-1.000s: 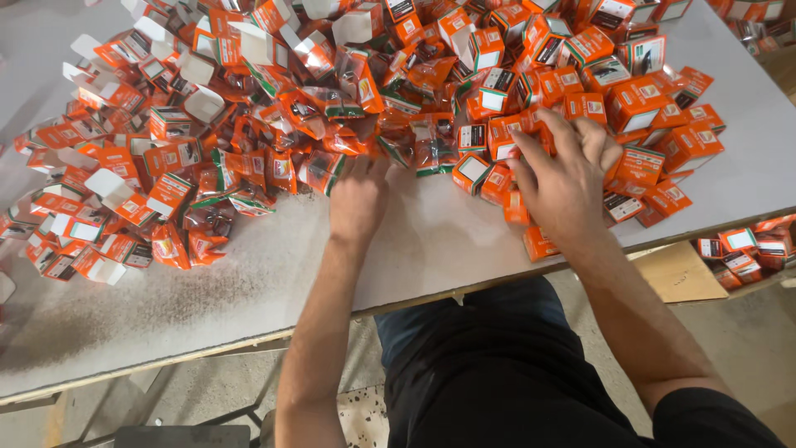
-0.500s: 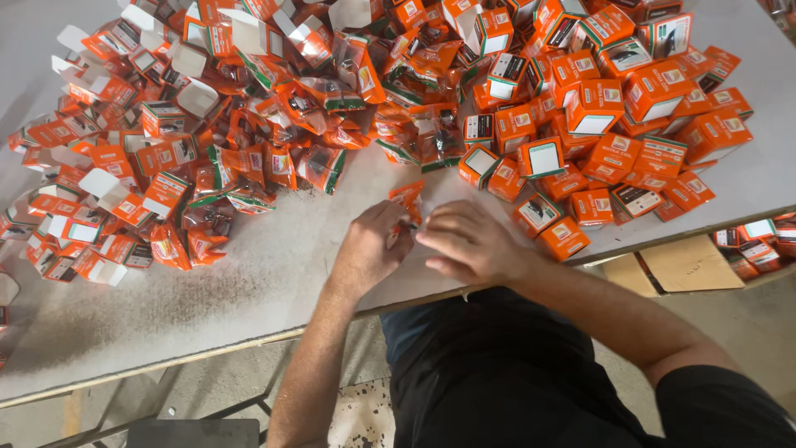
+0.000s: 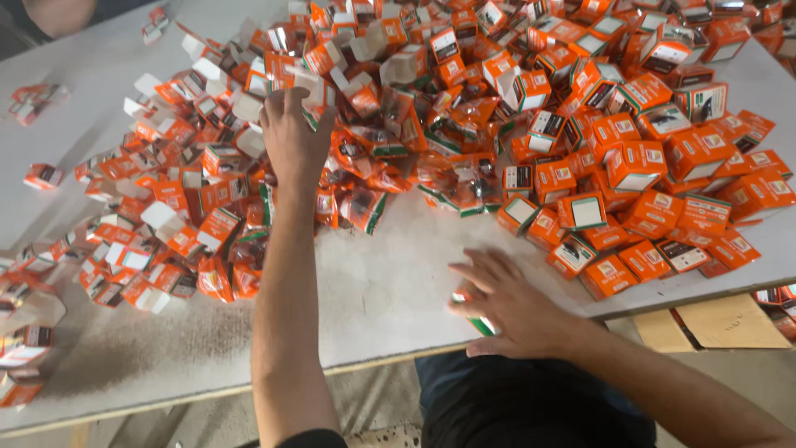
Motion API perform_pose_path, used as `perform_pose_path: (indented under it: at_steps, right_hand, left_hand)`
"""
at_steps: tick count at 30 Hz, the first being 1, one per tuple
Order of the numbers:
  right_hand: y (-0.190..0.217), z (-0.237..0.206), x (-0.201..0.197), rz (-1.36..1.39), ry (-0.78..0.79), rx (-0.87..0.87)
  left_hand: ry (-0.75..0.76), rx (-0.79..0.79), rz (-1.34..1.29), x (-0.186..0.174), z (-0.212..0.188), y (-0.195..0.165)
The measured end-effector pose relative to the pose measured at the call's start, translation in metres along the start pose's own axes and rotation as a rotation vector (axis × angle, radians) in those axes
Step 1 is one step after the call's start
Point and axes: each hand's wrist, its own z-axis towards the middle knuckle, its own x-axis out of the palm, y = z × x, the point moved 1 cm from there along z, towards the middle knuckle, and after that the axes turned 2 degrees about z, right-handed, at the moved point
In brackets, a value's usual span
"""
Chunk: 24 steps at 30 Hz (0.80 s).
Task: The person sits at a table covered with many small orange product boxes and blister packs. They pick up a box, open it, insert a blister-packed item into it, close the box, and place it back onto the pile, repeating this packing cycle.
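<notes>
Your hands have split apart from that huddle at the edge: your left hand [image 3: 294, 141] now stretches flat onto the heap of orange boxes [image 3: 348, 158] while your right hand [image 3: 506, 303] stays low on the surface [image 3: 390, 290], cupped over one small packet [image 3: 479, 319].

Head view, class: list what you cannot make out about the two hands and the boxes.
- Right hand: its fingers cover a small green-edged item; kind unclear.
- Left hand: palm hidden, so whether it grips an orange box is unclear.
- Pile of orange boxes: cut off by top edge.
- Box contents: too small.
</notes>
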Motion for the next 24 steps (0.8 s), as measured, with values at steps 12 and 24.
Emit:
perform_pose_path:
  at_steps: [12, 24]
  right_hand:
    - [0.016, -0.008, 0.013, 0.034, -0.139, 0.238]
    - [0.009, -0.022, 0.038, 0.456, -0.26, 0.266]
  left_hand:
    - [0.083, 0.097, -0.273, 0.011, 0.011, -0.038]
    - [0.215, -0.095, -0.245, -0.104, -0.249, -0.168]
